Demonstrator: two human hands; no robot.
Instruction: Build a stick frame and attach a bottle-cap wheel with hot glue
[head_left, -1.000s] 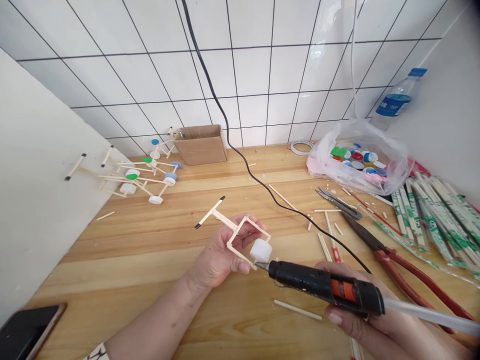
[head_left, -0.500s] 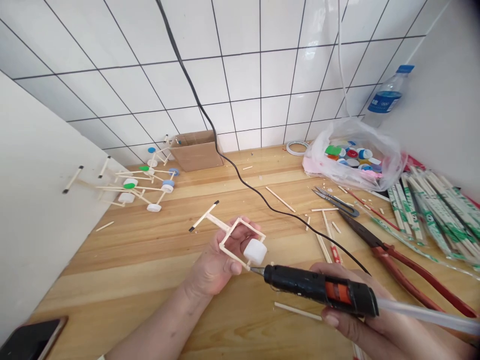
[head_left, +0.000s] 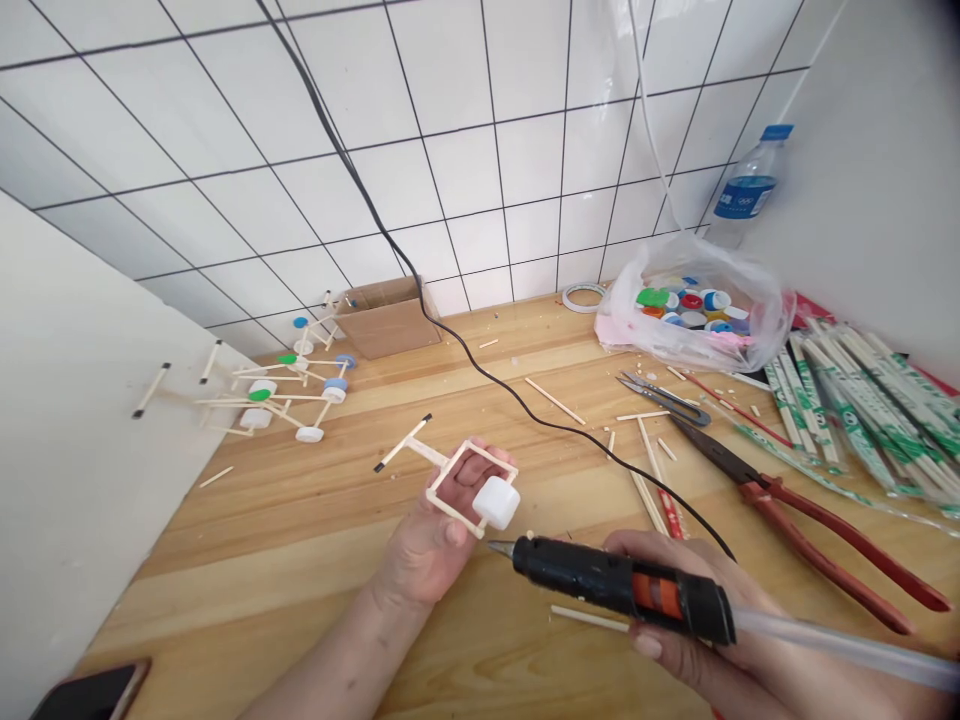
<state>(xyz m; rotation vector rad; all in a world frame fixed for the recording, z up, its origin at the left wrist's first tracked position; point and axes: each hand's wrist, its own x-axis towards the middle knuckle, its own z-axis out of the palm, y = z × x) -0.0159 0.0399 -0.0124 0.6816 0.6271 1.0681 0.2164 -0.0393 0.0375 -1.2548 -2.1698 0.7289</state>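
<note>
My left hand (head_left: 429, 545) is closed on a small wooden stick frame (head_left: 452, 510), held above the table. The frame is a rectangle with a T-shaped handle whose crossbar has black ends, and a white bottle cap (head_left: 496, 502) sits at its near right side. In my right hand (head_left: 694, 600) is a black hot glue gun (head_left: 600, 580), with a clear glue stick (head_left: 832, 640) coming out of its back. Its metal nozzle points left and stands slightly apart from the frame's lower corner.
Finished-looking stick-and-cap models (head_left: 285, 395) stand at the left by a cardboard box (head_left: 390, 325). Red-handled pliers (head_left: 810, 525), snips (head_left: 667, 397), a bag of caps (head_left: 622, 320) and wrapped chopsticks (head_left: 862, 410) lie at the right. A black cable (head_left: 480, 370) crosses the table; a phone (head_left: 94, 695) lies front left.
The glue gun's nozzle has come away from the frame's corner, leaving a small gap. Both hands keep their holds. The whole view has shifted slightly.
</note>
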